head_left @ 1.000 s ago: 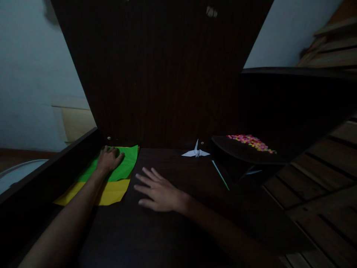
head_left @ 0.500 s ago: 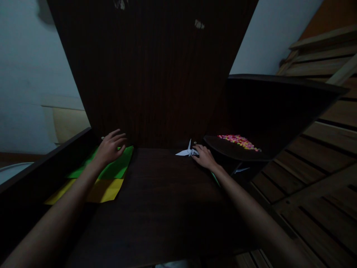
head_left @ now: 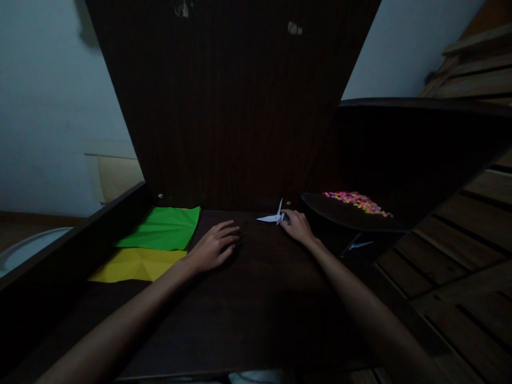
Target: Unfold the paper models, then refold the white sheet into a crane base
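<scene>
Two bare hands on a dark tabletop (head_left: 256, 298), the right one at a small white paper crane (head_left: 274, 216).

The crane sits at the far edge of the tabletop, against the dark back panel, its wings spread left to right. The right hand (head_left: 298, 226) is touching its right side, fingers (head_left: 288, 214) curled close to it; whether they pinch it cannot be told in the dim light. The left hand (head_left: 214, 248) rests flat and empty, fingers loosely spread, nearer the viewer and left of the crane, clearly the farther hand. Count: one crane, one green paper sheet (head_left: 162, 228) overlapping one yellow paper sheet (head_left: 134, 265) at far left, and one heap of small multicoloured pieces (head_left: 356, 201) on a dark tray to the right.
</scene>
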`<state>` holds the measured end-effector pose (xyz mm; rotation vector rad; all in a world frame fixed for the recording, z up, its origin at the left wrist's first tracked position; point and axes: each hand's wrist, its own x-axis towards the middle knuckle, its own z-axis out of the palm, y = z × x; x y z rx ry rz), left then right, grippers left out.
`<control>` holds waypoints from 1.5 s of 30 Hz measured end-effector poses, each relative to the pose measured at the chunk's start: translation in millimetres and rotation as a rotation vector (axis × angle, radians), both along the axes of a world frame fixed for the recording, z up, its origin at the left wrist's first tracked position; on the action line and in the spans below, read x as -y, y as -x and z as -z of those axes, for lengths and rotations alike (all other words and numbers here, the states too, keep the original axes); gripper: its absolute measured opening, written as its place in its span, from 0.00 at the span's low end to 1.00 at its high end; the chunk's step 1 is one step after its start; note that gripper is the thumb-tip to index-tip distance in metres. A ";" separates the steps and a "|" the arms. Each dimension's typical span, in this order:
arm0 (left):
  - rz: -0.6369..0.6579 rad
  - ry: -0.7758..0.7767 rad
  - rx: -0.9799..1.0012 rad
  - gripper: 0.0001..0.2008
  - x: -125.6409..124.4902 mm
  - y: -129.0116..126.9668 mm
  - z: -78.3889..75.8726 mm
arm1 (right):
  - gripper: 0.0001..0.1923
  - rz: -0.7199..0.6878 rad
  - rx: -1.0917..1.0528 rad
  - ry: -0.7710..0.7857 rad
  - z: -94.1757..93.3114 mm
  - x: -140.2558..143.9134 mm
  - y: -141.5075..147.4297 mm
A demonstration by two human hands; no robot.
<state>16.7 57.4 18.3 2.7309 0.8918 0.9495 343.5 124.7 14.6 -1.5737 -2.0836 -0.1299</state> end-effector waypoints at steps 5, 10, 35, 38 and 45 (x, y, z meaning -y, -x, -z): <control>-0.017 0.191 0.151 0.14 10.5 -12.8 3.5 | 0.13 -0.101 -0.145 -0.032 -4.6 19.5 15.4; -0.215 0.398 0.448 0.14 4.9 -17.3 14.3 | 0.13 -0.188 -0.334 -0.040 -7.4 45.5 35.6; 0.061 1.149 0.901 0.22 30.2 -31.2 1.8 | 0.16 -0.701 -1.077 0.345 8.9 96.3 71.9; 0.086 1.141 0.892 0.20 31.6 -31.7 0.5 | 0.16 -0.717 -1.058 0.366 8.8 97.6 71.1; 0.092 1.124 0.874 0.20 38.6 -32.0 4.7 | 0.13 -0.782 -1.092 0.412 6.5 98.5 69.3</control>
